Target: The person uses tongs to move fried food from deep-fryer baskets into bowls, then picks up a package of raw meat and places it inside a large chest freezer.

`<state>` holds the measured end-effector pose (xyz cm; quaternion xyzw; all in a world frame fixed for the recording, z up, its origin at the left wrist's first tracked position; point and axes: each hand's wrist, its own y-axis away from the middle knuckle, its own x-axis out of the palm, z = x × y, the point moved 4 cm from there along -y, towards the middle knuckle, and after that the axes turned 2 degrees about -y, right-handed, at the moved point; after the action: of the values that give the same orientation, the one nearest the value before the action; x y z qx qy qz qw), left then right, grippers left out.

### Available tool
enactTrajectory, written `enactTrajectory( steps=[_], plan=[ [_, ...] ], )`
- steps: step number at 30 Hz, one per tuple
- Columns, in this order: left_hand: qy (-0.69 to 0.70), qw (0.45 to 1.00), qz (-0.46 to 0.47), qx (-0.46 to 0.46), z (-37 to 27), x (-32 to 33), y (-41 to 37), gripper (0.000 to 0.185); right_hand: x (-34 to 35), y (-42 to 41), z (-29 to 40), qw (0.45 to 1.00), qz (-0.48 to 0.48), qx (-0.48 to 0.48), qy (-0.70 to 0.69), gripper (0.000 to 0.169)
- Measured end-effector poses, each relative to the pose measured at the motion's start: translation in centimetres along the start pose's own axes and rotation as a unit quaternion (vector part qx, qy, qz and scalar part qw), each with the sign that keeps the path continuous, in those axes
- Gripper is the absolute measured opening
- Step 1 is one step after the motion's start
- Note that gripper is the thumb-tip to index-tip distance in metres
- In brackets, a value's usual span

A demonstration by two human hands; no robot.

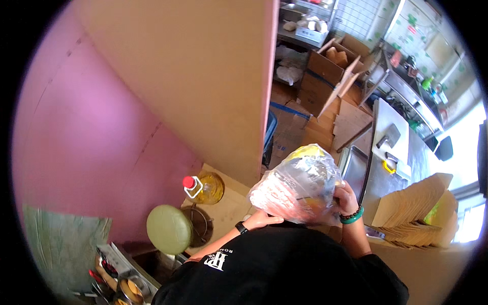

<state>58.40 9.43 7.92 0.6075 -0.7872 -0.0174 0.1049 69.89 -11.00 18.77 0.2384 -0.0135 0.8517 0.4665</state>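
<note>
A bulging clear plastic bag (297, 185) with pinkish-red and yellow contents is held in front of my chest; what is inside cannot be made out. My right hand (346, 198), with a green bangle and a beaded bracelet at the wrist, grips the bag's right side. Under its lower left edge is my left hand (267, 220), thumb out along the plastic, with a black band on the wrist; its other fingers are partly hidden. To the right, a cleaver (389, 136) lies on a white cutting board (396, 114) on a steel table.
A tall partition (190, 76) rises ahead on the left. By the pink wall stand an oil bottle with a red cap (211, 188) and a green round stool (169, 229). Open cardboard boxes (324, 68) sit on the floor ahead. Stacked brown cardboard (411, 206) is at the right.
</note>
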Motion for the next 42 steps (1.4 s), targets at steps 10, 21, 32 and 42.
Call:
enactTrajectory(
  steps=[10, 21, 32, 42],
  plan=[
    [0.097, 0.990, 0.045, -0.096, 1.9, -1.7, -9.9, 0.058, -8.5, -3.7, -2.4, 0.976, -0.199, -0.083, -0.029, 0.015],
    [-0.089, 0.974, -0.206, -0.034, -1.1, -1.8, -25.1, 0.088, -13.5, -17.6, 5.3, 0.979, -0.043, -0.130, 0.153, 0.014],
    [-0.550, 0.784, -0.155, 0.241, -14.9, -0.1, -36.5, 0.085, -21.3, -28.4, 8.5, 0.969, 0.033, -0.059, 0.236, 0.014],
    [-0.621, 0.729, -0.079, 0.277, -17.8, -8.7, -51.1, 0.052, -20.2, -42.8, 13.1, 0.932, 0.176, -0.023, 0.317, 0.021]
  ],
)
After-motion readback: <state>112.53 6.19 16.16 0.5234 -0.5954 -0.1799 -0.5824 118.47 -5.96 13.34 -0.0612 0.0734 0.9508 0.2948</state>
